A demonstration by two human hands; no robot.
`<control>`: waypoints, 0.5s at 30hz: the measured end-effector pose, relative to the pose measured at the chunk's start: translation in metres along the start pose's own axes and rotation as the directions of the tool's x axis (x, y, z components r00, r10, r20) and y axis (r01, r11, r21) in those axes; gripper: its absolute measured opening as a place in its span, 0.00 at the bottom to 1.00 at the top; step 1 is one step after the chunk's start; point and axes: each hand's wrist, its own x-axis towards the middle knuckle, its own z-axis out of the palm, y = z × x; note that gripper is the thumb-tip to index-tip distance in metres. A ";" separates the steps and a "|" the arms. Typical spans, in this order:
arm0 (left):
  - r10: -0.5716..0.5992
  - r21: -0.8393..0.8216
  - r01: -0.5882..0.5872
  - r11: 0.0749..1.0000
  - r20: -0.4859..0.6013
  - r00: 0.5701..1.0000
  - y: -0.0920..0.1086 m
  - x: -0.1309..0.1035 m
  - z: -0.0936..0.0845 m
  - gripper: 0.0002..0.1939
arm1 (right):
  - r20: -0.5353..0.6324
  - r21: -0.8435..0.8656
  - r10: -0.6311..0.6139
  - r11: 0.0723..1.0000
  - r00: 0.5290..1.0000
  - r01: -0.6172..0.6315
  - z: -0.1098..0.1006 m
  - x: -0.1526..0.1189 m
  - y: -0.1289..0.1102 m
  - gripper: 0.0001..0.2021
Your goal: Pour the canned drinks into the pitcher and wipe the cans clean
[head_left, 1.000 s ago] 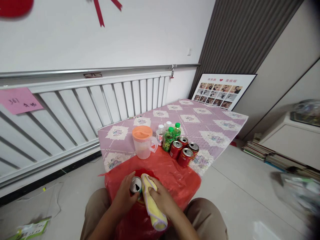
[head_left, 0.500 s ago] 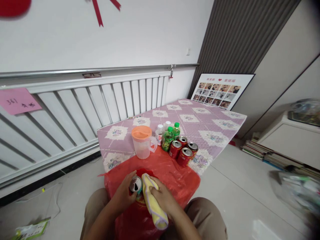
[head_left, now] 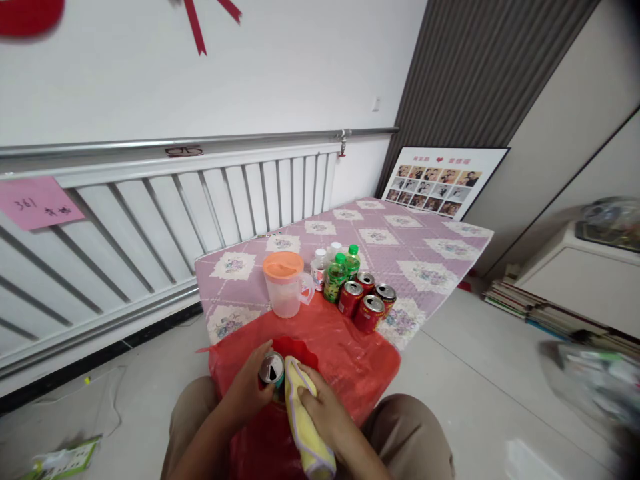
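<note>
My left hand (head_left: 250,380) is closed around an opened drink can (head_left: 273,368), its silver top facing up at me. In my right hand (head_left: 323,403) is a folded yellow cloth (head_left: 305,427) with a pale purple edge, lying against the can's right side. Both hands are low over a red plastic bag (head_left: 345,353) that spreads from the table's near end down between my knees. Beyond them a clear pitcher (head_left: 285,300) with an orange lid stands on the table. The can's lower part is hidden by my fingers and the cloth.
Several opened red cans (head_left: 370,315) stand right of the pitcher, with green-capped bottles (head_left: 336,279) and white-capped bottles (head_left: 319,270) behind them. A purple flowered cloth covers the table (head_left: 380,257). A white radiator (head_left: 225,200) runs along its left side.
My right hand and the yellow cloth have slid slightly down along the can, towards me. The left hand keeps its hold, nearly still.
</note>
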 end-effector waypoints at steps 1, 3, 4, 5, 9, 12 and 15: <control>0.004 0.004 -0.004 1.000 -0.008 1.000 0.000 0.000 0.001 0.40 | 0.006 0.000 0.002 1.000 1.000 -0.002 0.001 -0.005 0.002 0.25; 0.010 0.008 -0.009 1.000 -0.024 1.000 0.000 0.000 0.001 0.40 | 0.026 0.009 0.010 1.000 1.000 -0.010 0.002 -0.011 0.005 0.25; 0.011 0.009 -0.011 1.000 -0.027 1.000 0.000 0.000 0.002 0.40 | 0.032 0.014 0.012 1.000 0.999 -0.012 0.002 -0.012 0.005 0.25; 0.011 0.008 -0.011 1.000 -0.024 1.000 0.000 0.000 0.001 0.40 | 0.038 0.018 0.011 1.000 0.999 -0.011 0.002 -0.012 0.005 0.25; 0.001 0.009 -0.002 1.000 0.017 1.000 0.001 0.000 -0.001 0.40 | 0.014 0.018 -0.005 1.000 1.000 0.005 -0.002 0.004 -0.004 0.25; 0.012 0.002 -0.012 1.000 0.047 0.999 0.003 0.001 -0.004 0.41 | -0.009 0.010 -0.023 1.000 1.000 0.023 -0.003 0.022 -0.011 0.25; 0.027 0.006 -0.028 1.000 0.097 0.995 0.008 0.003 -0.010 0.43 | 0.000 0.007 -0.037 0.999 0.999 0.037 -0.002 0.035 -0.015 0.25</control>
